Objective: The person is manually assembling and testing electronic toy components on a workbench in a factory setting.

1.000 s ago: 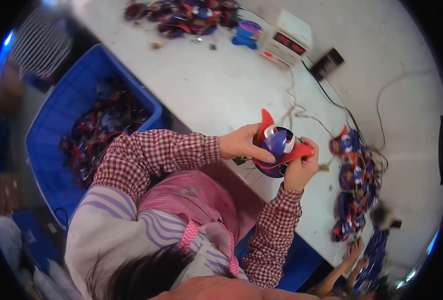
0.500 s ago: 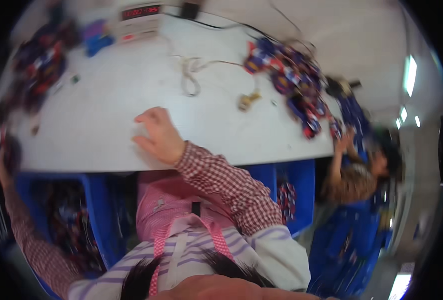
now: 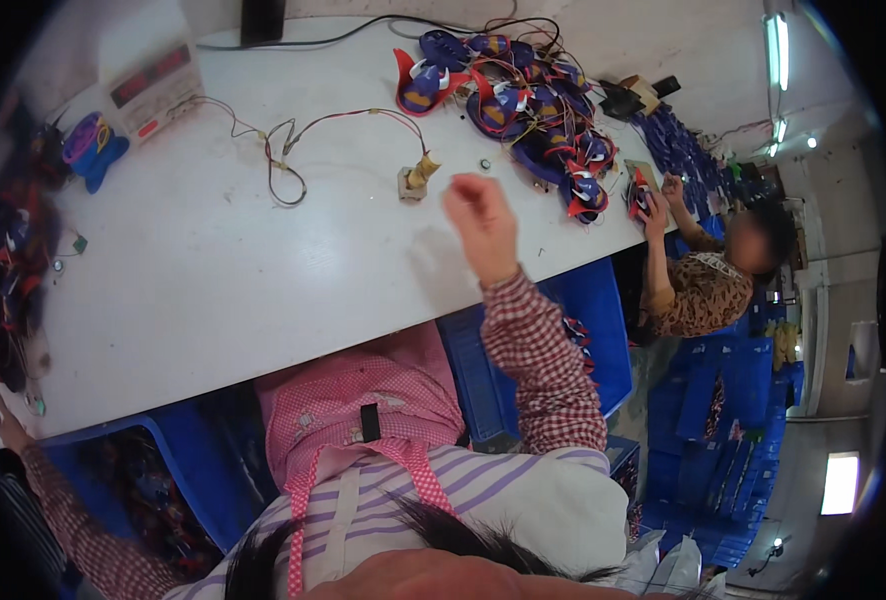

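Note:
My right hand point(image 3: 483, 225) is raised over the white table point(image 3: 223, 270), with its fingers curled together and nothing visible in them. Just left of it stands a small brass-coloured piece on a block point(image 3: 415, 182), joined to red and black leads point(image 3: 288, 160). Beyond the hand, to the right, lies a heap of purple plastic parts point(image 3: 538, 110) with red and white pieces and loose wires. At the table's far left edge, my left hand point(image 3: 10, 428) shows stretched fingers and no held part. Close by is a second heap of similar parts point(image 3: 8, 270), blurred toward the rim.
A bench power supply point(image 3: 148, 85) with a red display stands at the back left, near a purple-and-blue item point(image 3: 93, 150). Blue bins point(image 3: 188, 455) sit below the table's front edge. At right, a co-worker point(image 3: 703, 285) handles a red-and-purple part.
My right hand has moved right and its fingers have drawn together. My left hand has let go of a dark purple part at the left edge. The view has swung to the right.

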The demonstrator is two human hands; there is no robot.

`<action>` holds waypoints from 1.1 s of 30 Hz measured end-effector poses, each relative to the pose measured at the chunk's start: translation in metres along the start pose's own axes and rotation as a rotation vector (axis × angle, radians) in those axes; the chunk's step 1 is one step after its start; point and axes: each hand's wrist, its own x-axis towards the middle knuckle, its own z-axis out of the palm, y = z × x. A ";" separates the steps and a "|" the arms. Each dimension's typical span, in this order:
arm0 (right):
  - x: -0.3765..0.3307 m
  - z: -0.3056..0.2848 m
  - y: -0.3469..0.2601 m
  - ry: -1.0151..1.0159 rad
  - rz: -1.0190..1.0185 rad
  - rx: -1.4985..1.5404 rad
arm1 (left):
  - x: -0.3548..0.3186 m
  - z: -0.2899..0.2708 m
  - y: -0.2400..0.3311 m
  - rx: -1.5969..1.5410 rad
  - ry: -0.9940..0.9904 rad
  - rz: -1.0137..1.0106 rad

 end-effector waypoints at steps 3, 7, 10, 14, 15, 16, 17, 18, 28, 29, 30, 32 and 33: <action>0.061 -0.037 0.048 0.050 0.179 0.239 | -0.050 0.053 0.168 0.274 0.230 0.053; 0.145 -0.040 0.083 -0.006 0.059 0.096 | -0.055 0.228 0.332 0.210 0.040 0.107; 0.240 -0.061 0.096 -0.042 0.056 -0.014 | -0.020 0.393 0.453 -0.039 -0.455 0.361; 0.336 -0.040 0.143 -0.375 -0.004 -0.469 | 0.032 0.567 0.532 0.038 -0.819 0.294; 0.363 -0.030 0.154 -0.401 -0.068 -0.560 | 0.048 0.612 0.534 0.037 -0.815 0.425; 0.389 -0.022 0.164 -0.422 -0.130 -0.652 | 0.063 0.653 0.535 0.040 -0.811 0.558; 0.402 -0.015 0.185 -0.459 -0.165 -0.743 | 0.067 0.688 0.537 0.142 -0.875 0.587; 0.402 -0.014 0.208 -0.462 -0.144 -0.741 | 0.058 0.717 0.538 0.173 -0.895 0.628; 0.442 -0.043 0.263 -0.852 -0.075 -1.224 | 0.004 0.824 0.590 0.449 -0.649 0.558; 0.438 -0.039 0.261 -0.828 -0.180 -1.247 | 0.006 0.820 0.579 0.379 -0.679 0.552; 0.434 -0.032 0.256 -0.840 -0.182 -1.238 | 0.013 0.816 0.564 0.307 -0.705 0.549; 0.425 -0.017 0.244 -0.730 -0.346 -1.129 | 0.023 0.800 0.529 0.162 -0.742 0.533; 0.424 -0.015 0.253 -0.792 -0.332 -0.988 | 0.023 0.789 0.515 0.124 -0.772 0.520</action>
